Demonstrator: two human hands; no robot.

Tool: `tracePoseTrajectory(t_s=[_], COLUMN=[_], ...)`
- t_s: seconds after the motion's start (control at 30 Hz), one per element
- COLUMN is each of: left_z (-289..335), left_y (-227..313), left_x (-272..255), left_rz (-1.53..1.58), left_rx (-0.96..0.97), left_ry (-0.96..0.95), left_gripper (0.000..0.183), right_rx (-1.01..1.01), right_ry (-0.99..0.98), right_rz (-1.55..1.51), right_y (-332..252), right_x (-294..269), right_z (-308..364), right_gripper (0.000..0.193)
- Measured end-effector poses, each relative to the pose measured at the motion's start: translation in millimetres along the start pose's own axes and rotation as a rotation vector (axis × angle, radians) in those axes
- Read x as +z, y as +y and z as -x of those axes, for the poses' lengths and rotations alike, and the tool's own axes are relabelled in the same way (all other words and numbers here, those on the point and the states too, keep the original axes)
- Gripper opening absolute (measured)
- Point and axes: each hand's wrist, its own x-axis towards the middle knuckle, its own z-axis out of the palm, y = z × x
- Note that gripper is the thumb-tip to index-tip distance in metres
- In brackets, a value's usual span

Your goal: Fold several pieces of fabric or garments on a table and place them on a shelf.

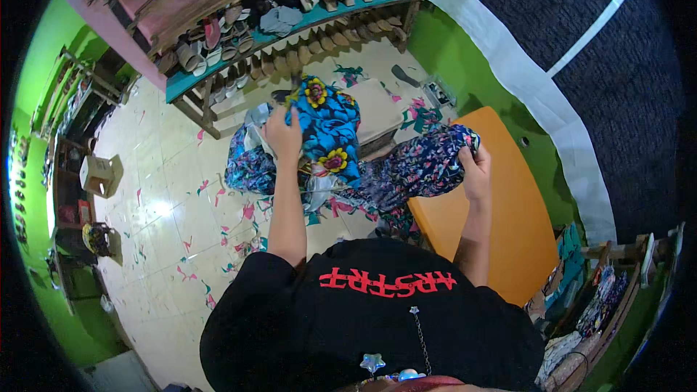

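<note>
My left hand (282,134) is closed on a bright blue cloth (327,131) printed with black lines and yellow-and-red flowers, which hangs to the right of its fingers. Off to the right, my right hand (475,170) pinches the edge of a dark navy cloth (425,163) with small pink and white flowers. That cloth stretches from my right hand down toward the middle, below the blue one. Beside and under my left wrist lies a bunched blue patterned cloth (247,167), with some white fabric next to it.
An orange tabletop (501,210) stands under and beyond my right forearm. Ahead is a teal-topped bench (181,86) with many shoes on and under it. Fabric scraps (248,210) litter the tiled floor. A white box (96,176) sits at left; piled cloths (595,305) are at lower right.
</note>
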Motion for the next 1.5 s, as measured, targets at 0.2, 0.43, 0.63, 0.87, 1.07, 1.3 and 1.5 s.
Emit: tracePoseTrajectory(t_s=[0.2,0.43,0.63,0.87,1.07,1.3,1.5], left_z=[0.7,27.2,32.6,24.7,2.0,-30.3,40.5], left_y=[-4.9,-71.9,31.3,113.7,139.7,174.3,131.5], left_x=[9.4,78.3,77.9,32.2,7.8,-27.2,0.0], left_rz=[0.023,0.098,0.905,0.942,0.939,0.938,0.382], left_rx=[-0.073,-0.199,0.010,0.491,0.697,0.607,0.878], left_ry=[0.284,-0.164,-1.119,-1.615,-1.432,-1.673,-1.872], left_gripper=[0.023,0.019,0.038,0.042,0.025,0.026,0.066], right_rx=[-0.006,0.135,0.278,0.435,0.442,0.160,0.110], right_ry=[0.034,-0.087,-0.088,-0.510,-0.249,0.067,0.259], right_rz=[0.008,0.053,0.055,0.770,1.148,0.769,0.789], right_y=[7.7,22.7,49.0,4.2,-16.7,-44.7,-86.5], right_x=[-27.2,-9.6,36.3,45.3,27.1,-17.5,-32.4], right_z=[-24.2,-28.5,-22.5,-9.2,17.4,8.3,34.9], right_gripper=[0.015,0.020,0.032,0.036,0.029,0.025,0.022])
